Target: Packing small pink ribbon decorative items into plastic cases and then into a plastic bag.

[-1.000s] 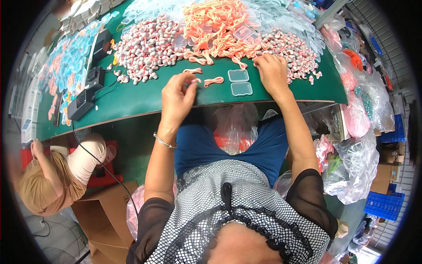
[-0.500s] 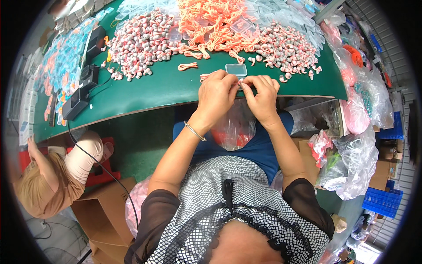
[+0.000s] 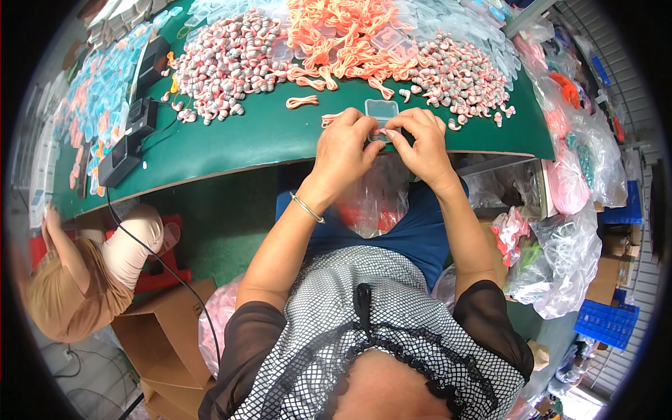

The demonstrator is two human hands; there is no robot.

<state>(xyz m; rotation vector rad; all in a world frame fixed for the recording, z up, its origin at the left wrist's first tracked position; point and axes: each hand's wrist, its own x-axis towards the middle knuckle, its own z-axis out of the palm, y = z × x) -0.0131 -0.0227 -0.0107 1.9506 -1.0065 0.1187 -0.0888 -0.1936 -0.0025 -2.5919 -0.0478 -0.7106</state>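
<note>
A small clear plastic box (image 3: 381, 108) stands at the table's near edge with its lid up, its lower part partly hidden by my fingers. My left hand (image 3: 344, 145) is closed at the box's left side, thumb and forefinger gripping its near part. From the right, my right hand (image 3: 422, 143) pinches a small pink piece (image 3: 379, 131) over the box; its full shape is covered by the fingertips. An orange looped cord (image 3: 332, 119) lies partly under my left hand, and another orange cord bundle (image 3: 302, 102) rests farther left.
Two heaps of pink-and-grey ridged pieces (image 3: 227, 66) (image 3: 462, 80) flank a pile of orange cords (image 3: 343, 35). Clear boxes (image 3: 448, 17) lie behind. Black devices (image 3: 120, 161) line the left, where another person (image 3: 84, 273) sits. Plastic bags (image 3: 560, 259) hang at right.
The clear box now shows more of its raised lid beyond my fingers and sits slightly farther right. Both hands have shifted a little, with the pink piece now over the box.
</note>
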